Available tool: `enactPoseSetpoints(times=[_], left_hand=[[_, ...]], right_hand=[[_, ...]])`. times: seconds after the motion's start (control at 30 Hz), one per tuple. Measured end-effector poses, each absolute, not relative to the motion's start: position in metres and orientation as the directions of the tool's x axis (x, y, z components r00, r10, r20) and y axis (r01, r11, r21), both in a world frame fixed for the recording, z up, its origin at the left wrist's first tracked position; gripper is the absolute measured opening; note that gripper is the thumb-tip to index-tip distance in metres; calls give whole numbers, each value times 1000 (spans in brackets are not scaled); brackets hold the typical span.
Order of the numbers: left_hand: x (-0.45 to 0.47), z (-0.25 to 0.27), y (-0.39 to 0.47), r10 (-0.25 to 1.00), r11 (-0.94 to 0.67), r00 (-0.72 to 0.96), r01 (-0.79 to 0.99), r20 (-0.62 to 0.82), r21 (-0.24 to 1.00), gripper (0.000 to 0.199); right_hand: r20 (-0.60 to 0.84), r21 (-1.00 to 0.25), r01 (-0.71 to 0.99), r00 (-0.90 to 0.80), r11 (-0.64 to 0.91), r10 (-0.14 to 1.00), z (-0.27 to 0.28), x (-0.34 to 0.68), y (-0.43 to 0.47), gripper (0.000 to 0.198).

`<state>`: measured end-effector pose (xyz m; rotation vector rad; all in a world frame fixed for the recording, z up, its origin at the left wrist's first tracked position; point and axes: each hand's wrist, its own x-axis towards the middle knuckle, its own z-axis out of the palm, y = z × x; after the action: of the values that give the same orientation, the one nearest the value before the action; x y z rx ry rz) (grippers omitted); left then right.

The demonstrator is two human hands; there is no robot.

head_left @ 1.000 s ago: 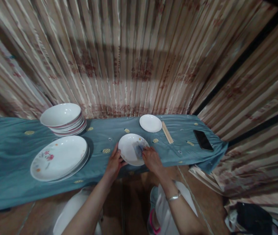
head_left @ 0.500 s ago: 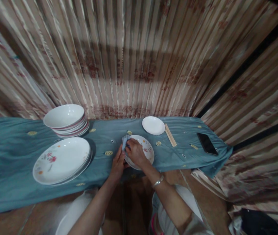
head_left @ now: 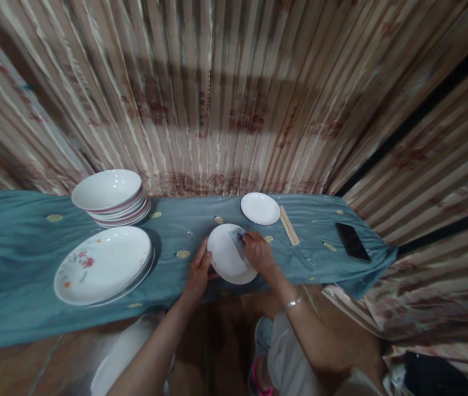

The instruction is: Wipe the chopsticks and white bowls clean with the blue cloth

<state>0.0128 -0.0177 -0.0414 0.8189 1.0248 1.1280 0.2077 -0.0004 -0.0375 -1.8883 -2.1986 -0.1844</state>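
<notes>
A small round plate (head_left: 226, 259) stands over the front of the table, its visible face plain white. My left hand (head_left: 199, 267) grips its left rim, thumb on top and the other fingers mostly hidden below. Against the upper right of the plate, my right hand (head_left: 258, 251) presses a bunched blue-grey cloth (head_left: 237, 236). The fingers are closed around this cloth, and part of it spreads out over the plate's surface.
Left of my hands lie stacked oval floral plates (head_left: 108, 264), with a stack of bowls (head_left: 108, 190) behind. A small white plate (head_left: 260, 208), wooden chopsticks (head_left: 289, 224) and a phone (head_left: 352, 241) sit to the right. A pleated curtain (head_left: 234, 99) borders the blue-green tablecloth (head_left: 171, 220).
My right hand has moved with the cloth from the plate's left rim to its upper right. The floral print on the plate no longer shows; its visible face is now plain.
</notes>
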Motion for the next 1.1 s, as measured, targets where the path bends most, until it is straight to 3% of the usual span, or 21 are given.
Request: enactPoseSetpoints(times=[0.23,0.47,0.67,0.9,1.1], left_hand=[[17,-38,-20,962,271,100,-250,-254,930,62],[19,-34,-19,965,262,74,-210,-252,942,62],[20,-34,-18,970,242,62,-246,-234,939,62],[22,-33,-19,980,198,40,-203,-194,959,61],[26,-42,-16,984,178,40,-207,-174,962,56]], right_hand=[[142,-231,957,-146,176,979,-33,218,-38,19],[21,-495,837,-257,234,966,-19,214,-50,19],[86,-701,653,-321,287,943,-13,188,-54,15],[308,-692,605,-247,394,919,-16,158,-39,21],[460,-597,711,-77,372,885,-22,144,-19,36]])
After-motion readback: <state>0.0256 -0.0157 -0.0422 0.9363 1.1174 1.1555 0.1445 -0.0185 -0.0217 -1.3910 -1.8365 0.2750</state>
